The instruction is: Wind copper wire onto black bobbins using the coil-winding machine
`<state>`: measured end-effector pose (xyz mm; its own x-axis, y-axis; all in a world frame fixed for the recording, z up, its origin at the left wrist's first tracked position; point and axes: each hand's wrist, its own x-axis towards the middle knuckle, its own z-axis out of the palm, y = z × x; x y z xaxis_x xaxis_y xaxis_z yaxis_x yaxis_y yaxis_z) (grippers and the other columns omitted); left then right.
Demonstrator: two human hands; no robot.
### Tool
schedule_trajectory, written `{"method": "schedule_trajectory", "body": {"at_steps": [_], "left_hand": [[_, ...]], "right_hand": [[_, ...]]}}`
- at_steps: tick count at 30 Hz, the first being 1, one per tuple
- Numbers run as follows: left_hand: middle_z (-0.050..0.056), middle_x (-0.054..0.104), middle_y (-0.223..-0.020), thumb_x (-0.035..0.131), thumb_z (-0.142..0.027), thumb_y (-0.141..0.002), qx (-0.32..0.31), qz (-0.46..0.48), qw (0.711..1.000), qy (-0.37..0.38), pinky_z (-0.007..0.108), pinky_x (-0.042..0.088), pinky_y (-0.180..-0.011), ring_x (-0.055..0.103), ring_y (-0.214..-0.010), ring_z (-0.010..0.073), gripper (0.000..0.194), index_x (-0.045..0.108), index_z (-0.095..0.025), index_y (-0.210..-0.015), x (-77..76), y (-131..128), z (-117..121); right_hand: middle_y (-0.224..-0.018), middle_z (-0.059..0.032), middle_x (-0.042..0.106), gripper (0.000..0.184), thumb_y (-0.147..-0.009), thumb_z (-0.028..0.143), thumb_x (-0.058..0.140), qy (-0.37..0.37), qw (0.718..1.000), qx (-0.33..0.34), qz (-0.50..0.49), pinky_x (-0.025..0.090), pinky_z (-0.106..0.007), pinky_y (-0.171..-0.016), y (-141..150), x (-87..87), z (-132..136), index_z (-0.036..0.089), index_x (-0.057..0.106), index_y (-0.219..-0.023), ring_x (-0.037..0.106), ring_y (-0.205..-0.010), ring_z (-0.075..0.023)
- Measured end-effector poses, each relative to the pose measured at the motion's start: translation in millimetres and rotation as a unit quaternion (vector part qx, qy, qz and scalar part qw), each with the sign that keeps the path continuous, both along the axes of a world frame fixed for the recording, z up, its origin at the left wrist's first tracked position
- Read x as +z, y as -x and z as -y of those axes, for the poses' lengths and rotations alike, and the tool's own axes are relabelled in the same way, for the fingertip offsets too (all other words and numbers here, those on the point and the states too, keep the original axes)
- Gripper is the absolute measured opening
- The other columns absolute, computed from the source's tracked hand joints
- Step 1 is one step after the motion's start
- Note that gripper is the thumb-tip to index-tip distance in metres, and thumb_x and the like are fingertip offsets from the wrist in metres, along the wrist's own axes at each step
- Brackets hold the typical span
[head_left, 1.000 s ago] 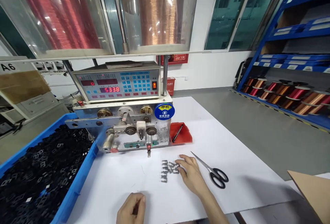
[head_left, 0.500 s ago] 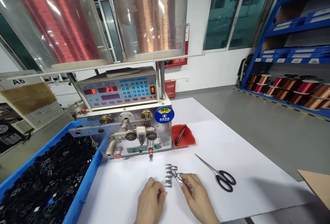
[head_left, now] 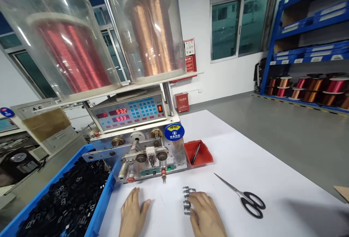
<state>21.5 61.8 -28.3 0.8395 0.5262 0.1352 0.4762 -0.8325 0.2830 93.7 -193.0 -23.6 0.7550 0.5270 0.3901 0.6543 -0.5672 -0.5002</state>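
My left hand [head_left: 134,211] is open and flat above the white table [head_left: 156,226], thumb apart from the fingers, with nothing in it. It lies between the blue bin and the small metal pieces. My right hand [head_left: 206,213] is at the right side of the short column of small silver metal pieces [head_left: 186,204]. Its fingers curve over some of them, with a gap between thumb and forefinger. Part of the column is hidden under these fingers. Behind both hands stands a coil-winding machine [head_left: 148,153] with a lit red display [head_left: 121,111].
Black-handled scissors [head_left: 252,204] lie on the right. A red tray [head_left: 203,155] with a black pen sits beside the machine. On the left is a blue bin [head_left: 105,197] full of small black parts. Above stand covered wire spools [head_left: 152,35]. A shelf [head_left: 308,57] stands back right.
My left hand has moved left, away from the metal pieces, and its fingers have opened. My right hand has let go of a metal piece onto the column. The display numbers have changed. The view has tilted up.
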Motion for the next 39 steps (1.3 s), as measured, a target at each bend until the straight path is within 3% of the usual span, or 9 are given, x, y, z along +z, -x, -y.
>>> {"method": "schedule_trajectory", "body": {"at_steps": [3,6,11,16,21,27,30,36,39], "left_hand": [[0.023,0.039,-0.142,0.033,-0.043,-0.085,0.041,-0.023,0.999,-0.027,0.052,0.022,-0.109,0.031,-0.134,0.0329,0.064,0.039,0.000,-0.132,-10.1,-0.2,-22.1],[0.019,0.032,-0.146,0.032,-0.044,-0.087,-0.055,-0.033,0.998,-0.006,0.053,0.017,-0.111,0.024,-0.137,0.0305,0.064,0.035,-0.003,-0.137,-11.2,3.9,-23.9],[0.009,0.028,-0.148,0.037,-0.047,-0.088,-0.266,0.001,0.959,0.100,0.047,0.022,-0.113,0.026,-0.137,0.0255,0.059,0.034,-0.019,-0.140,-3.0,5.3,-15.2],[0.017,0.034,-0.145,0.041,-0.050,-0.086,-0.194,0.053,0.970,0.138,0.054,0.016,-0.112,0.026,-0.136,0.0315,0.065,0.040,-0.010,-0.136,7.2,-16.5,-8.2],[0.010,0.041,-0.143,0.039,-0.049,-0.088,-0.271,0.060,0.927,0.252,0.046,0.021,-0.113,0.035,-0.133,0.0260,0.054,0.046,-0.020,-0.134,8.6,-3.8,-1.7],[0.015,0.037,-0.145,0.040,-0.046,-0.087,-0.067,0.098,0.970,0.213,0.051,0.011,-0.113,0.023,-0.138,0.0292,0.059,0.045,-0.012,-0.133,12.3,12.0,-26.2],[0.014,0.036,-0.145,0.042,-0.048,-0.085,-0.084,0.079,0.963,0.243,0.049,0.008,-0.114,0.022,-0.138,0.0284,0.060,0.045,-0.012,-0.134,17.5,10.4,-22.3],[0.007,0.048,-0.140,0.048,-0.052,-0.083,-0.088,0.215,0.838,0.493,0.044,0.019,-0.113,0.035,-0.133,0.0270,0.053,0.055,-0.021,-0.125,10.4,41.3,8.9],[0.008,0.059,-0.128,0.064,-0.044,-0.076,0.008,0.241,0.642,0.728,0.044,0.033,-0.107,0.044,-0.126,0.0303,0.039,0.066,-0.019,-0.105,-8.7,65.2,28.5]], "right_hand": [[-0.132,-0.0136,0.052,0.049,-0.080,0.013,0.039,0.101,0.992,0.063,-0.039,0.026,-0.049,-0.108,-8.5,15.4,-40.8,0.011,0.052,-0.128,0.044,-0.125,-0.0277],[-0.141,-0.0268,0.034,0.057,-0.080,0.014,0.041,0.180,0.978,0.074,-0.075,0.012,-0.054,-0.112,-15.5,19.2,-78.7,-0.008,0.039,-0.132,0.027,-0.134,-0.0347],[-0.137,-0.0222,0.042,0.052,-0.078,0.015,0.044,0.210,0.965,0.127,-0.094,0.027,-0.044,-0.109,-13.8,11.6,-100.4,-0.001,0.050,-0.127,0.037,-0.129,-0.0311],[-0.142,-0.0265,0.031,0.057,-0.081,0.013,0.038,0.215,0.967,0.112,-0.082,0.022,-0.047,-0.110,-28.2,24.0,-110.6,-0.006,0.035,-0.135,0.029,-0.134,-0.0326],[-0.140,-0.0205,0.039,0.053,-0.082,0.013,0.036,0.213,0.959,0.161,-0.098,0.024,-0.038,-0.112,-29.6,30.0,-109.9,-0.001,0.041,-0.133,0.033,-0.133,-0.0251],[-0.149,-0.0193,0.019,0.060,-0.084,0.018,0.034,0.202,0.960,0.115,-0.158,0.018,-0.043,-0.113,-7.0,32.8,-103.8,-0.003,0.027,-0.140,0.013,-0.138,-0.0285],[-0.149,-0.0217,0.012,0.063,-0.085,0.021,0.033,0.200,0.958,0.090,-0.183,0.012,-0.049,-0.113,-0.1,31.7,-115.0,-0.008,0.019,-0.140,0.006,-0.138,-0.0314],[-0.150,-0.0171,0.018,0.059,-0.087,0.019,0.028,0.171,0.961,0.137,-0.170,0.013,-0.040,-0.115,-8.5,27.4,-123.4,-0.002,0.021,-0.141,0.012,-0.139,-0.0232],[-0.148,-0.0186,0.024,0.058,-0.088,0.023,0.031,0.157,0.958,0.178,-0.159,0.011,-0.041,-0.115,-19.0,27.6,-128.4,-0.002,0.027,-0.140,0.018,-0.138,-0.0241]]}}
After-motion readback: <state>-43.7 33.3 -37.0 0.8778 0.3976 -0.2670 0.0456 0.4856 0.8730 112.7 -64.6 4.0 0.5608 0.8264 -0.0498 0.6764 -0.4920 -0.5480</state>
